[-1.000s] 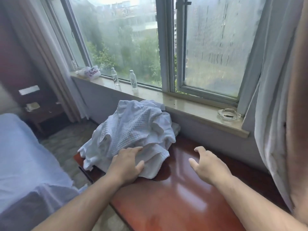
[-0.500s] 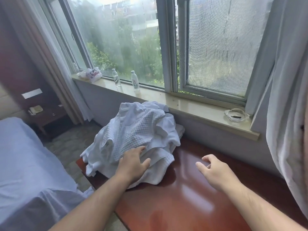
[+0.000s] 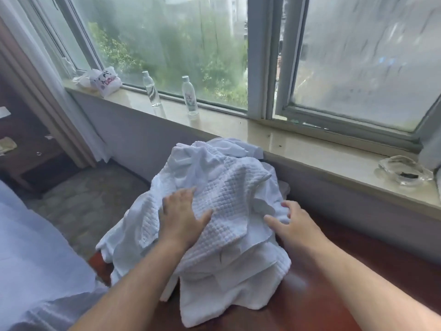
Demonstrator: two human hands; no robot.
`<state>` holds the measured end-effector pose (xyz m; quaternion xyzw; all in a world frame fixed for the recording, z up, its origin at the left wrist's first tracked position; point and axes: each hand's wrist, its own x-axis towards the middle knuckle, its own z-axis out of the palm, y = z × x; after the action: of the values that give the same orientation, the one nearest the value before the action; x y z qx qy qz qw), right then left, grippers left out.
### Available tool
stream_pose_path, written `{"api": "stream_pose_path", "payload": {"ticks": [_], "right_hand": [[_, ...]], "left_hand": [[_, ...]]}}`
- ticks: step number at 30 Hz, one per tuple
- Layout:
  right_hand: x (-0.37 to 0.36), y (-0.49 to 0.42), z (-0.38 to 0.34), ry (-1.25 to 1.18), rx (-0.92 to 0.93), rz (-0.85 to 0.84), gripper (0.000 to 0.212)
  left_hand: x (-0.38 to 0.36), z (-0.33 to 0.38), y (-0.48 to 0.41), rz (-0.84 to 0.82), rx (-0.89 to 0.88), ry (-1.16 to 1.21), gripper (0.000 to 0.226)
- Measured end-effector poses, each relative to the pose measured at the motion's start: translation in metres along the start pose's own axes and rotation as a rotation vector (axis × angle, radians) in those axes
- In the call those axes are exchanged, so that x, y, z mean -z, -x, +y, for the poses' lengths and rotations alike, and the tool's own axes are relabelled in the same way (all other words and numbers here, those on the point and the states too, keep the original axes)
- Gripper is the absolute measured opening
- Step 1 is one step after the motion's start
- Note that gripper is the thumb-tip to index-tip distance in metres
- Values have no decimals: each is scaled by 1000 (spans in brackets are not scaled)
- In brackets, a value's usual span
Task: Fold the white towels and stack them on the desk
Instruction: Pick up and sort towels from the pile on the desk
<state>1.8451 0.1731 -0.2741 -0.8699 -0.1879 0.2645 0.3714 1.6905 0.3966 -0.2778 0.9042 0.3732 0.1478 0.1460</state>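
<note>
Both hands are on the crumpled white towel pile (image 3: 229, 211): left hand (image 3: 181, 218) flat, fingers spread; right hand (image 3: 291, 225) loosely open, fingertips touching its edge.

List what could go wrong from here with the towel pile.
1. The pile of white towels hangs over the left edge of the desk; pulling one out may drag others to the floor.
2. The towels are tangled, and the left hand and right hand rest on different layers, so lifting could bring up several at once.
3. The pile covers much of the desk, leaving only the part on the right for folding and stacking.
</note>
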Motion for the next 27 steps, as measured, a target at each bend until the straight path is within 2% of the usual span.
{"api": "stream_pose_path", "payload": {"ticks": [4,8,11,14,16,20,24,27], "right_hand": [[-31,-51,-46,63,59,135,97],[-56,-95,-84,201,59,224,113],[-70,-125,-97,134,-100,158,124],[-81,-143,-92,133,-211,74,129],[-82,-150,-86,149,-210,83,126],[-87,-156,-78,103,-158,120,114],[-96,-153,-74,119,-66,236,90],[-92,-146,-70,3,-13,260,68]], "left_hand": [[-6,-43,-45,34,164,-10,96],[-19,-71,-75,-162,376,200,125],[-30,-75,-97,-293,537,341,137],[-43,-70,-109,-329,618,321,138],[-49,-72,-113,-283,646,334,129],[-56,-81,-112,-197,621,430,94],[-51,-70,-111,-171,531,401,58],[-42,-70,-108,-175,464,405,31]]}}
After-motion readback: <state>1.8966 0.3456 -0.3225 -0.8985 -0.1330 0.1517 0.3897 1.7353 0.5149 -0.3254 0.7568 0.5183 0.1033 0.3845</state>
